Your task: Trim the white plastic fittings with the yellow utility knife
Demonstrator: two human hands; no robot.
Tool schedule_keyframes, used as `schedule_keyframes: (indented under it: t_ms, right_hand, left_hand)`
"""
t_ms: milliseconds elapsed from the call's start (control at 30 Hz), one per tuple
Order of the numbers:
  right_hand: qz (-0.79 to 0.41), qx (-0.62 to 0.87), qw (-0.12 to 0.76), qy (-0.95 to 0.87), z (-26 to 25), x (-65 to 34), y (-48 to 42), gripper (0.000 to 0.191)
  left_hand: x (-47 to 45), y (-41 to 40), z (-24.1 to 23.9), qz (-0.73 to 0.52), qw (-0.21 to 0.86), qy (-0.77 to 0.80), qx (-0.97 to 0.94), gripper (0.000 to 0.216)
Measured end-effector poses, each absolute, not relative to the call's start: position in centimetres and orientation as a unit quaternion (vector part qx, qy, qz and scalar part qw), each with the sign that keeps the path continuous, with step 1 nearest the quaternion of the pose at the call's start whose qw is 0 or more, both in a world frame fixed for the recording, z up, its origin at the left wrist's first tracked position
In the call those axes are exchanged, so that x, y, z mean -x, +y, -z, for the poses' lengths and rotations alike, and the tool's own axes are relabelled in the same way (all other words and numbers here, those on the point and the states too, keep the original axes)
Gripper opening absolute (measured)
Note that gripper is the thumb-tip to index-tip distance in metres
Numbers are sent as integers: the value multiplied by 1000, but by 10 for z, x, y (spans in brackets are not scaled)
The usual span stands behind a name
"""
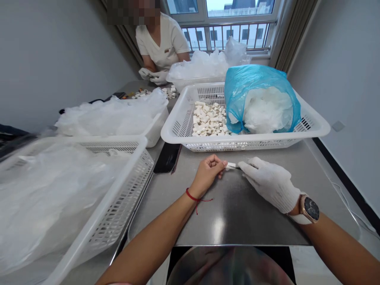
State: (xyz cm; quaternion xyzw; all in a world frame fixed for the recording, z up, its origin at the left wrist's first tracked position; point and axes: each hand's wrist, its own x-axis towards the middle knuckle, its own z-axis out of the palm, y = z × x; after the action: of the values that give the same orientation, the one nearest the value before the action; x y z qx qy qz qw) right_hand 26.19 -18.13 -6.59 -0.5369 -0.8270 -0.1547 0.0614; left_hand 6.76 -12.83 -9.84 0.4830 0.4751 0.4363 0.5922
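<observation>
My left hand [208, 171] is bare, with a red string at the wrist, and its fingers are curled in a pinch on a small white tube piece [230, 165] just above the steel table [237, 209]. My right hand [268, 182] wears a white knit glove and a watch; its fingertips meet the same piece from the right, with what looks like a thin tool at the tips. Straight behind the hands stands a white basket [314, 126] holding several white tube pieces [208, 118] and a blue plastic bag [261, 99] of white material.
A black phone [168, 157] lies left of my hands. Two white baskets lined with clear plastic [89, 186] fill the left side. Across the table a person in a white top [160, 39] handles small white pieces with gloved hands. A wall runs along the right.
</observation>
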Motion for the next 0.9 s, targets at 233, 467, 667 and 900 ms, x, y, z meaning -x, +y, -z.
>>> schedule_keyframes:
  t_ms: [233, 467, 667, 900]
  right_hand:
    - [147, 512, 54, -845, 74, -258, -183, 24]
    - [98, 518, 4, -850, 72, -256, -182, 25]
    - [49, 584, -26, -810, 73, -281, -163, 30]
    - [54, 588, -7, -807, 85, -303, -148, 30]
  left_hand:
    - [-69, -129, 97, -408, 692, 450, -391, 31]
    - [-63, -122, 96, -411, 745, 438, -292, 25]
    - [-60, -119, 99, -399, 787, 403, -243, 18]
    - [-62, -125, 100, -380, 811, 367, -253, 15]
